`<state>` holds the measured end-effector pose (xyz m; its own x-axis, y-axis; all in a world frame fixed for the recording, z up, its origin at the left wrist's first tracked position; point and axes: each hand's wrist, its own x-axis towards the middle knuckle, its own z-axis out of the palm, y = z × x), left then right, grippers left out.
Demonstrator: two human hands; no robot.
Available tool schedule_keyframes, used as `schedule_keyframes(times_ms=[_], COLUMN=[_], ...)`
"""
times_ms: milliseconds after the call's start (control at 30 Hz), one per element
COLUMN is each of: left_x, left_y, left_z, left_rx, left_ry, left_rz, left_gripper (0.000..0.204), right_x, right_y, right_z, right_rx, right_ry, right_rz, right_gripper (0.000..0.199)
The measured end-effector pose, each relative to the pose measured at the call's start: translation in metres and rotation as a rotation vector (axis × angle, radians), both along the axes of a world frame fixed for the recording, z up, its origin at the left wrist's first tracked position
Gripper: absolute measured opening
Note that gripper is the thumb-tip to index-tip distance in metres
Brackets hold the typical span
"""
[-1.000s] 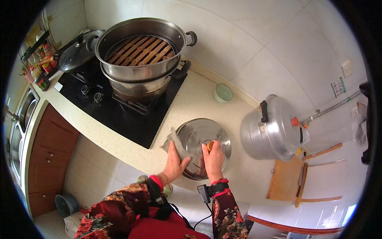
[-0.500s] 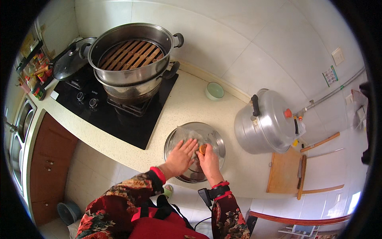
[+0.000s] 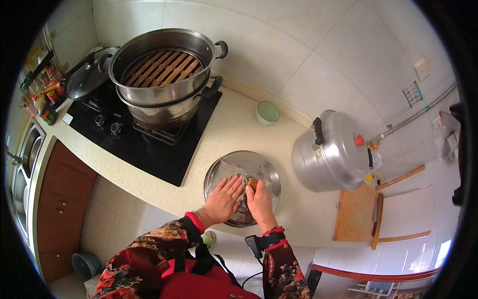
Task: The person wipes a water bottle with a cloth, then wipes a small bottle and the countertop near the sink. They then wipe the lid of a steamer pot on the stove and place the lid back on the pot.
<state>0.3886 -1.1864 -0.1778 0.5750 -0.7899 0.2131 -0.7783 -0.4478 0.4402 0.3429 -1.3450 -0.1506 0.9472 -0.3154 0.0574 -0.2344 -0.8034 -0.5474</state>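
A round, shiny metal dish or lid (image 3: 269, 167) rests near the front edge of the counter. Thin, translucent whitish cloth or film (image 3: 228, 170) lies over its left part. My left hand (image 3: 224, 199) is stretched flat, palm down, over that sheet and the dish, holding nothing that shows. Beside it, my right hand (image 3: 260, 204) closes round a short brown-orange handle (image 3: 253, 183) with a rounded end. What this handle belongs to is hidden under my fingers; it stands over the middle of the dish.
A two-tier steamer pot (image 3: 159, 92) with a slatted wooden rack stands on the black gas hob (image 3: 159, 162); a lidded wok (image 3: 88, 79) is behind left. A green bowl (image 3: 268, 113), large aluminium pot (image 3: 323, 157), cutting board (image 3: 354, 214) and knife (image 3: 375, 217) lie rightward.
Both hands stay over the dish. My left hand has shifted slightly toward me against the sheet, and the right keeps its grip on the handle. The whole view has drifted slightly.
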Motion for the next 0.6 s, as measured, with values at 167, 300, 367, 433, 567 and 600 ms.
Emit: schedule_keyframes(times_ms=[167, 300, 367, 433, 567, 600], left_x=[0.052, 0.069, 0.045, 0.013, -0.039, -0.049], left_y=[-0.027, -0.031, -0.027, -0.013, 0.033, 0.042], left_z=[0.000, -0.001, 0.003, 0.005, -0.005, -0.009], left_rx=[-0.013, 0.019, 0.072, 0.086, 0.072, 0.071], left_ry=[-0.001, -0.058, -0.105, -0.124, -0.018, 0.045], left_rz=[0.021, 0.195, 0.104, -0.004, -0.128, -0.077], left_gripper=[0.059, 0.055, 0.060, 0.062, 0.068, 0.069], right_x=[0.003, 0.006, 0.008, 0.005, 0.005, 0.002], right_y=[-0.003, -0.001, -0.003, -0.004, 0.001, 0.000], right_z=[0.001, -0.003, -0.004, -0.001, 0.004, 0.001], right_rx=[-0.016, -0.043, -0.048, -0.027, 0.009, -0.006], right_ry=[-0.001, 0.008, 0.006, 0.019, 0.001, -0.014], right_rz=[-0.020, -0.035, -0.055, -0.063, -0.059, -0.048], right_gripper=[0.041, 0.041, 0.041, 0.042, 0.037, 0.037])
